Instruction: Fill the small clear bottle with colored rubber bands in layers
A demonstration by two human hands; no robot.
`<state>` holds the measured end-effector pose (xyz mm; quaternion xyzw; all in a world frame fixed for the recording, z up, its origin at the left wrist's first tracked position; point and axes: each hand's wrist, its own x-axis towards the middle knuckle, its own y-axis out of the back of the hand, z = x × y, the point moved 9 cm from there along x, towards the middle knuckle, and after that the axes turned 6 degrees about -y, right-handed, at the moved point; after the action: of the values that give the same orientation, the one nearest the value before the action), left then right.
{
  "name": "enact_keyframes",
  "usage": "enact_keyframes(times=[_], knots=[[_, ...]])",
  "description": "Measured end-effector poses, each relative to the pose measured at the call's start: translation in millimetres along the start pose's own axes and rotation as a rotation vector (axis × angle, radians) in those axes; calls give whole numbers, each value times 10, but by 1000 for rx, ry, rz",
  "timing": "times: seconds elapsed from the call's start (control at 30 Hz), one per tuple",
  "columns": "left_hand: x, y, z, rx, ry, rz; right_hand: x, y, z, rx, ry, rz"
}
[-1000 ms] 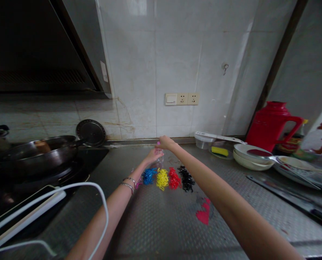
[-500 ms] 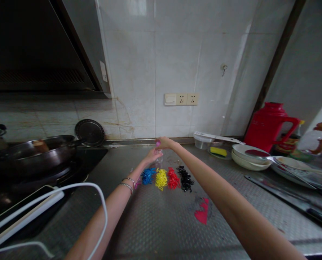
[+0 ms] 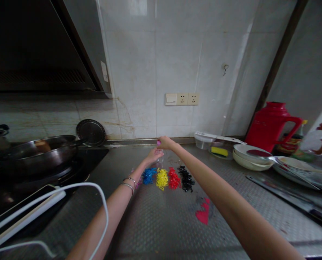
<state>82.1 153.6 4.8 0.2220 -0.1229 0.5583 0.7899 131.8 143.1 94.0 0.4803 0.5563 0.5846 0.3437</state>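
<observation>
Looping across the lower left, a white cable [image 3: 81, 184] passed in front of the left forearm. A torn-looking red heart shape [image 3: 202, 216] lay flat on the metal counter [image 3: 161, 224], near the right forearm. Beyond it, small loose bands sat in a row of heaps: pink bands [image 3: 139, 181] partly hidden by the left wrist, then blue bands [image 3: 149, 176], yellow bands [image 3: 162, 179], red bands [image 3: 174, 178] and black bands [image 3: 186, 179]. Just behind the heaps, the left hand [image 3: 154, 155] was closed around a clear container [image 3: 160, 163], whose outline was hard to make out. Right above that, the right hand [image 3: 166, 143] had its fingertips pinched together on a small pink item [image 3: 158, 143], too small to identify. To the right, well apart from both hands, a yellow sponge [image 3: 219, 151] rested on a dish, near stacked bowls [image 3: 251, 159] and a red thermos [image 3: 269, 126]. Across on the left stood a metal pan [image 3: 49, 157], and behind everything rose the tiled wall [image 3: 133, 65] with its switch and sockets [image 3: 181, 99].
</observation>
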Motion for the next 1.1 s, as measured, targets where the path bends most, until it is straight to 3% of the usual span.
enact_keyframes(times=[0.87,1.1], knots=[[-56,5,22,63,95,20,-32,-13,-77,121,364,56],[29,41,-100,21,41,45,-71,129,-65,122,350,148]])
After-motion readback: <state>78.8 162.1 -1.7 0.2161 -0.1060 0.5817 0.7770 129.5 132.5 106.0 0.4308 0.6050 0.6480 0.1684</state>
